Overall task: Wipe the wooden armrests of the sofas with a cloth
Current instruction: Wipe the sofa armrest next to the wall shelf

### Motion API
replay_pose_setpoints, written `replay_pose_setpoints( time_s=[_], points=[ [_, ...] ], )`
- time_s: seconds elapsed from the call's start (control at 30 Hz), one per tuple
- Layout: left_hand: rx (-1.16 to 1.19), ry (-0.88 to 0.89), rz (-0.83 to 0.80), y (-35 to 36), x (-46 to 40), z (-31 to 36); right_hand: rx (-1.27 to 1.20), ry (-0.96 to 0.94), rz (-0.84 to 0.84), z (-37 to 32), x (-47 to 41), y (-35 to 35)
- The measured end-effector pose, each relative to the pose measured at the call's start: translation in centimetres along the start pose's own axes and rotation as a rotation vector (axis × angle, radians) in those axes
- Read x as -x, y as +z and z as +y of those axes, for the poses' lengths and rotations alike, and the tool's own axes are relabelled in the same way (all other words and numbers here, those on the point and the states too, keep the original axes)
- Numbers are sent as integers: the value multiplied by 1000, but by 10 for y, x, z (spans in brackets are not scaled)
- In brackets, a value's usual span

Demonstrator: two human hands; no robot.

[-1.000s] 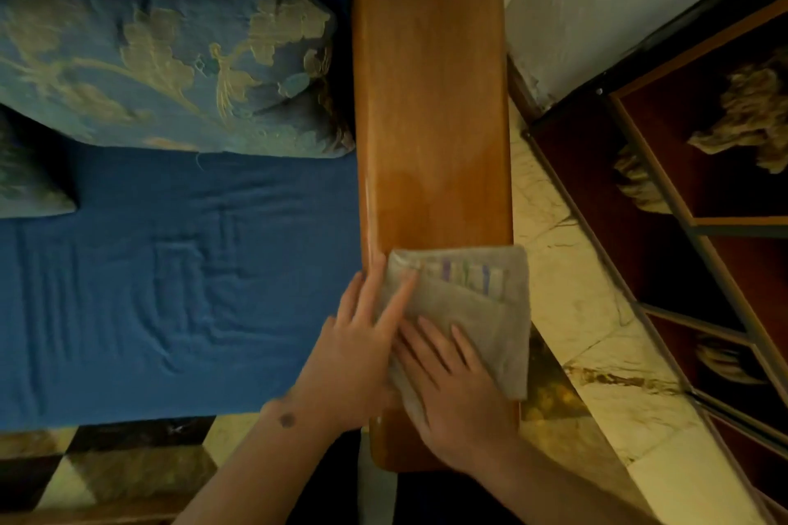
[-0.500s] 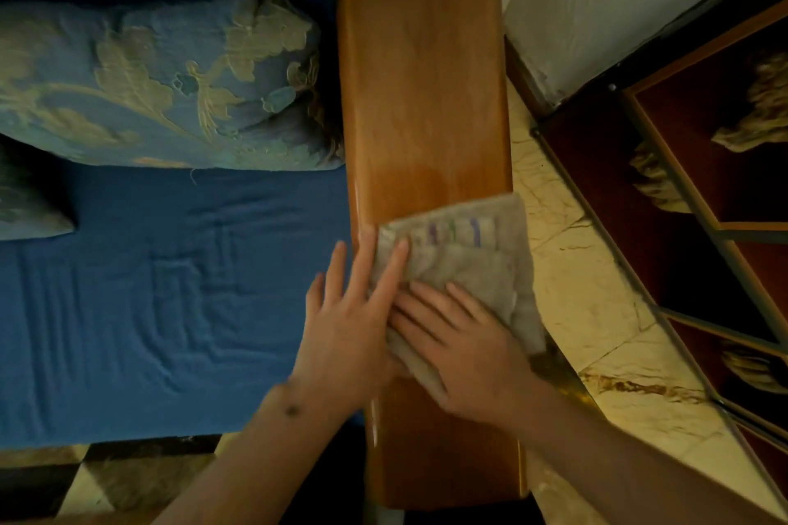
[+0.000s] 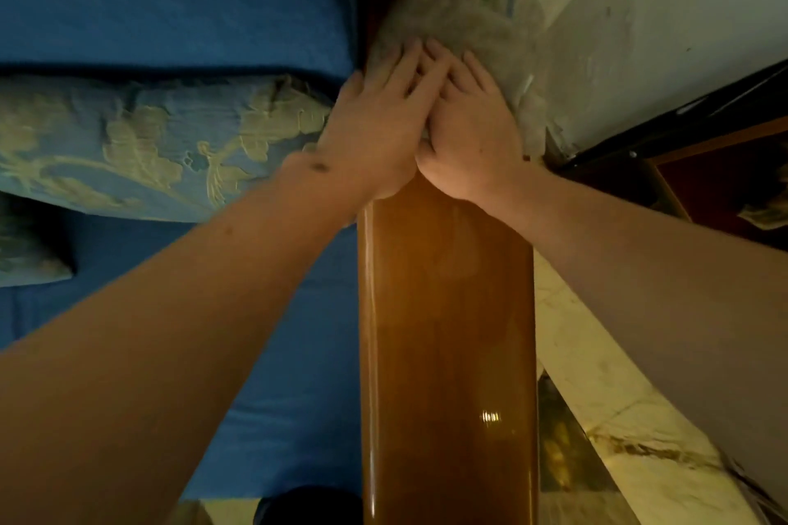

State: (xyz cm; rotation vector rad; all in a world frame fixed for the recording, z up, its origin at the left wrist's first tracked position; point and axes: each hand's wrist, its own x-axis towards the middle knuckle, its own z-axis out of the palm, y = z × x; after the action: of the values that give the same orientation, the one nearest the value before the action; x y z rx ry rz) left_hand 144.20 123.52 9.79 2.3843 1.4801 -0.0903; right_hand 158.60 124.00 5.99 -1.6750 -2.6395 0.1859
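Observation:
A long glossy wooden armrest (image 3: 447,332) runs up the middle of the head view. A grey-beige cloth (image 3: 464,17) with coloured stripes lies across its far part, draped over both edges. My left hand (image 3: 375,128) and my right hand (image 3: 469,132) lie flat side by side on the cloth's near half, fingers spread and pressing it onto the wood. Both arms are stretched far forward. The armrest's far end beyond the cloth is partly visible.
A blue sofa seat (image 3: 170,0) lies left of the armrest, with a blue and gold patterned cushion (image 3: 149,145) against it. To the right stand a pale wall (image 3: 661,34), marble floor tiles (image 3: 618,418) and a dark wooden shelf unit (image 3: 725,179).
Both hands have pushed the cloth away from me along the armrest, from its near end to its far part. My arms have extended and the wiped wood behind looks shiny.

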Motion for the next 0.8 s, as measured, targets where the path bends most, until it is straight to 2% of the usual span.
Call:
replay_pose_setpoints(
  time_s=[0.1, 0.23, 0.37, 0.47, 0.57, 0.63, 0.8],
  points=[
    [-115, 11, -43, 6, 10, 5, -1, 38, -11, -11, 9, 0],
    [-97, 20, -64, 15, 68, 30, 17, 28, -95, -43, 58, -6],
    [-65, 6, -120, 46, 167, 76, 58, 11, -149, -91, 158, 5],
    [7, 0, -212, 73, 254, 120, -40, 43, -198, -137, 253, 18],
    [60, 60, -372, 96, 353, 161, -127, 23, -314, -195, 368, 26],
    [120, 110, -403, 106, 403, 177, -145, 10, -344, -224, 424, 30],
    [123, 157, -417, 113, 416, 168, -178, -30, -365, -220, 436, 33]
  ],
)
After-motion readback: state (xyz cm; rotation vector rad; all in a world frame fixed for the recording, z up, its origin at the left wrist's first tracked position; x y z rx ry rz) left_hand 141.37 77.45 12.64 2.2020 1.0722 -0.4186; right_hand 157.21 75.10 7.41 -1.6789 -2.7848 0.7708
